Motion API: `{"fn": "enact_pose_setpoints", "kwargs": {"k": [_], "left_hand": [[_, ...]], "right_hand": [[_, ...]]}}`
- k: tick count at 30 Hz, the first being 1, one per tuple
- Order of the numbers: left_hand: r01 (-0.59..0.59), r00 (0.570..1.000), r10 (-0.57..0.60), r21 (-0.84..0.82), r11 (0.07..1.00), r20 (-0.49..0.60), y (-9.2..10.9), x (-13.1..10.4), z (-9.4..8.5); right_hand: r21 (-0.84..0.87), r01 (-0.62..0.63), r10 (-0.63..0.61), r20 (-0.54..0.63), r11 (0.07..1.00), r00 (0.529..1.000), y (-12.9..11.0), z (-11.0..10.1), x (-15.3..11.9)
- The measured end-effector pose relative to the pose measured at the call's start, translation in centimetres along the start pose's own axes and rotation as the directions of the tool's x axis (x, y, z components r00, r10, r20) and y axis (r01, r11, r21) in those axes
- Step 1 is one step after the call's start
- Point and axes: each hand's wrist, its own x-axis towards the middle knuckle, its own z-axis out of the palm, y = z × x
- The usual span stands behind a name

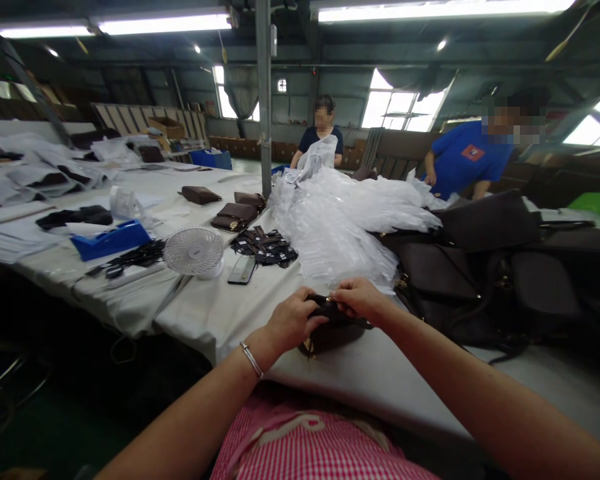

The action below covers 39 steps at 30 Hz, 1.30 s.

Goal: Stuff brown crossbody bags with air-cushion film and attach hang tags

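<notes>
A small dark brown handbag (333,337) with gold-coloured metal fittings rests at the table's near edge, right in front of me. My left hand (294,319) grips its upper edge, thumb on the near side and fingers over the top. At the top of the same bag, my right hand (357,298) pinches beside a small gold-coloured metal piece, probably part of the zip or strap. The fingertips hide what exactly lies between them. Just beyond both hands spreads a heap of clear plastic bags (340,227).
Dark handbags (445,277) pile up on the right. A phone (243,270), black tags (265,245), a small fan (194,252) and a blue holder (111,241) lie leftward on the white-covered table (200,313). Two people stand across the table, near a metal post (264,100).
</notes>
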Motion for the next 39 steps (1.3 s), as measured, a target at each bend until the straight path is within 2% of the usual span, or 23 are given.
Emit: {"fn": "enact_pose_setpoints", "kwargs": {"k": [3,6,9,11,13,15,18,22,24,26,27,29,33,36,39], "left_hand": [[0.057,0.994,-0.062,0.061,0.997,0.089,0.4,0.5,-0.4],[0.062,0.994,-0.068,0.073,0.995,0.086,0.7,0.8,-0.8],[0.066,0.997,-0.066,0.020,0.998,0.039,0.7,0.7,-0.8],[0.077,0.997,-0.077,-0.028,0.997,0.003,0.7,0.6,-0.6],[0.082,0.996,-0.083,-0.058,0.995,-0.017,0.6,0.5,-0.5],[0.077,0.997,-0.078,-0.068,0.995,-0.021,0.6,0.5,-0.4],[0.040,0.996,-0.046,-0.091,0.995,-0.070,0.7,0.5,-0.6],[-0.044,0.982,0.014,-0.155,0.987,-0.190,1.6,1.4,-1.1],[-0.072,0.986,0.037,-0.210,0.975,-0.165,1.9,2.0,-1.3],[-0.052,0.990,0.016,-0.265,0.963,-0.137,1.8,2.4,-1.4],[-0.026,0.990,-0.015,-0.280,0.960,-0.141,1.5,2.3,-1.4],[0.055,0.981,-0.104,-0.282,0.958,-0.161,0.7,1.8,-1.4],[0.200,0.962,-0.243,-0.284,0.938,-0.125,-0.7,0.3,-1.3],[0.217,0.955,-0.261,-0.272,0.938,-0.138,-0.9,0.0,-0.7],[0.213,0.954,-0.256,-0.244,0.946,-0.159,-0.9,0.5,-0.2]], "right_hand": [[-0.030,0.039,-0.039,-0.010,0.999,0.999,-0.2,0.0,0.0],[-0.081,0.112,-0.116,-0.053,0.990,0.992,0.5,-0.5,-0.6],[-0.277,0.231,-0.273,-0.122,0.932,0.954,2.7,-1.0,-1.7],[-0.394,0.266,-0.333,-0.111,0.879,0.936,4.8,-1.2,-2.5],[-0.444,0.283,-0.352,-0.078,0.850,0.933,6.3,-1.2,-3.4],[-0.465,0.329,-0.402,-0.063,0.822,0.914,6.7,-1.4,-4.1],[-0.513,0.446,-0.540,-0.040,0.733,0.841,4.6,-2.4,-4.7],[-0.606,0.591,-0.653,0.149,0.533,0.742,-0.5,-3.3,-4.1],[-0.598,0.671,-0.673,0.276,0.439,0.686,-2.3,-3.0,-3.2],[-0.597,0.715,-0.684,0.350,0.363,0.640,-3.0,-2.4,-2.1],[-0.622,0.708,-0.687,0.352,0.336,0.635,-2.8,-2.1,-1.5],[-0.703,0.639,-0.689,0.295,0.313,0.662,-1.7,-1.7,-0.7],[-0.760,0.517,-0.672,0.145,0.394,0.726,2.0,-2.7,-0.3],[-0.735,0.500,-0.680,0.073,0.458,0.730,4.5,-4.6,-1.2],[-0.763,0.445,-0.698,-0.011,0.469,0.716,6.9,-6.1,-2.5]]}}
